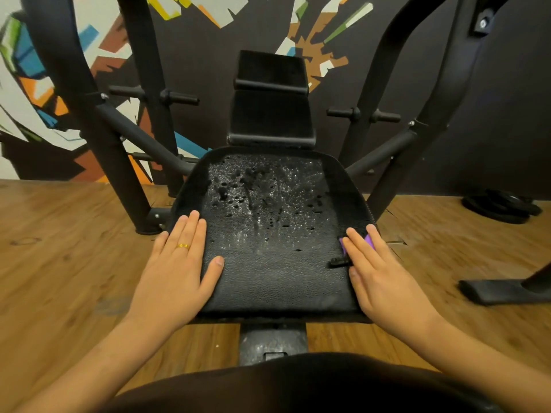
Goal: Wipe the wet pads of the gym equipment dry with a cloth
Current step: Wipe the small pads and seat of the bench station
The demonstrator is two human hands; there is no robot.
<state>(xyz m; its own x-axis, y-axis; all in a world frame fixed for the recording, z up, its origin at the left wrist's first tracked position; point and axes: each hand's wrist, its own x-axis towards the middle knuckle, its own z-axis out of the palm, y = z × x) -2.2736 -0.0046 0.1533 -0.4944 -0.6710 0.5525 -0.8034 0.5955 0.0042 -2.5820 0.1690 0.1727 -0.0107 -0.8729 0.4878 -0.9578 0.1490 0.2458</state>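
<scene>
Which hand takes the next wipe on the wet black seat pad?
Right. The right hand lies over what looks like a purple cloth at the right edge of the black textured seat pad. The left hand presses flat, holding nothing. Droplets sit mid-pad, ahead of both.

Seat pad [268, 278], wet (far half), perhaps purple cloth [369, 242], right edge

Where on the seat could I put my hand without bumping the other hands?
The near middle of the seat pad, between the left hand and right hand, is bare and looks dry. Farther back is free but covered in water drops. Both side edges are taken.
</scene>
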